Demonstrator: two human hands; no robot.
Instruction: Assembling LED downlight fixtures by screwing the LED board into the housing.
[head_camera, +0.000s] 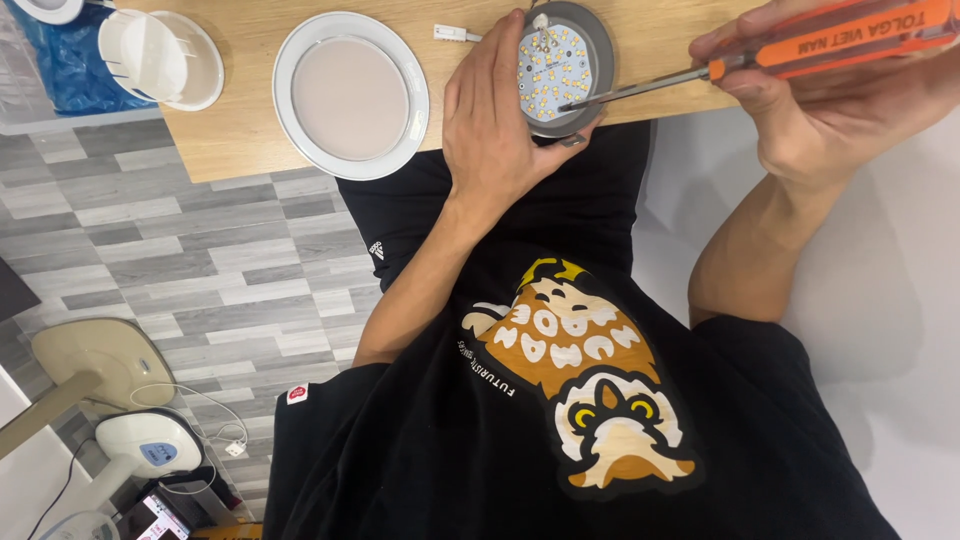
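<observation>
The round LED lamp module (556, 68) is clamped at the wooden table (240, 135) edge by the left hand (495, 125), an orange-handled screwdriver (800, 50) gripped by the right hand (800, 110); a tip slip could likely scratch the diodes.

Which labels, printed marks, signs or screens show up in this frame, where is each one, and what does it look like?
Screwdriver handle, top right in the right hand: orange, dark lettering along it.
Shirt print, centre: cartoon animal in orange, white and yellow, white lettering beside it.
Small tag at the shirt hem, left: red and white.
Small screen, bottom left on the floor: lit, multicoloured.
Blue patch on a white appliance, bottom left.
</observation>
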